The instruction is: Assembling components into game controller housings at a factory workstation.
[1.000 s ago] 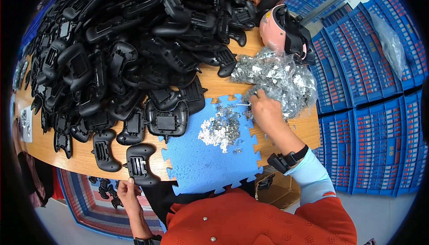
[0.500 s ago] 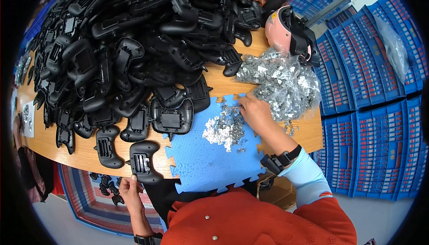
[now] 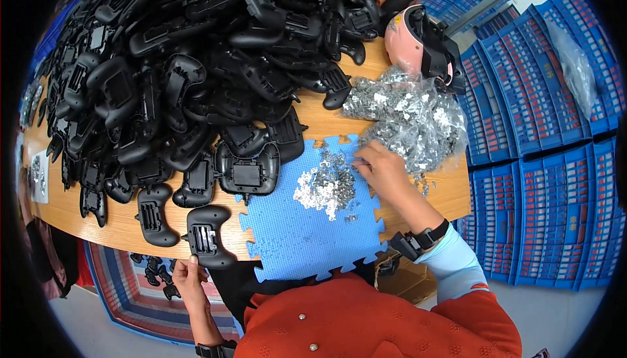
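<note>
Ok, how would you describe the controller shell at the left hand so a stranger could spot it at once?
Find the heap of black controller shells on the wooden table. Come down to the table's near edge, just left of the blue foam mat; the shell lies there. Unlike its neighbours, it has the left hand at its near corner and bright metal in its recess.

Black controller shell [image 3: 220, 237], silver metal pieces [image 3: 328, 188], blue mat [image 3: 313, 247], pink helmet [image 3: 403, 41].
</note>
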### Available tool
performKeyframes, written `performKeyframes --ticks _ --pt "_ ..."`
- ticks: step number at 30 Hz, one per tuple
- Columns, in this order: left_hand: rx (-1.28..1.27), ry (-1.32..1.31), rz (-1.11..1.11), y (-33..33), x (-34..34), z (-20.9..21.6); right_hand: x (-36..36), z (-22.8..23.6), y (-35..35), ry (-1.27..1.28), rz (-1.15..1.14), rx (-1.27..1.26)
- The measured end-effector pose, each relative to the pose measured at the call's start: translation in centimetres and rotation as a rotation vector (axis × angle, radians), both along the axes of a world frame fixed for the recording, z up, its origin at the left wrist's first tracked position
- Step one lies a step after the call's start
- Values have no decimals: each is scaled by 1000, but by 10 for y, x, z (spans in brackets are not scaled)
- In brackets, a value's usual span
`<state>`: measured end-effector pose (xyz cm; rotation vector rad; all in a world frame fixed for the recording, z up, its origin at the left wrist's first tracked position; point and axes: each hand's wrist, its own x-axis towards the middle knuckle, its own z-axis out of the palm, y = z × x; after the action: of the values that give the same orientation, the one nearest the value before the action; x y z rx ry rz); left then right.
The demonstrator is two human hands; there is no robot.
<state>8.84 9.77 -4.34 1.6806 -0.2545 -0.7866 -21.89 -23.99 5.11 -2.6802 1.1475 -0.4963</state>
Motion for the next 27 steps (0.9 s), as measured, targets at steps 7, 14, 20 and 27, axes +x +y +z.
performKeyframes --ticks 7,14,20,27 --pt "-4 0 21 1 -2 -1 -23 32 8 -249 -235 9" --pt "-9 46 -6 -4 -4 3 -71 29 26 -234 -248 7" --pt "0 -64 43 -3 -5 -1 -73 16 97 -80 -229 259" --pt "9 -14 63 -7 -5 4 -82 -11 137 -74 -183 132"
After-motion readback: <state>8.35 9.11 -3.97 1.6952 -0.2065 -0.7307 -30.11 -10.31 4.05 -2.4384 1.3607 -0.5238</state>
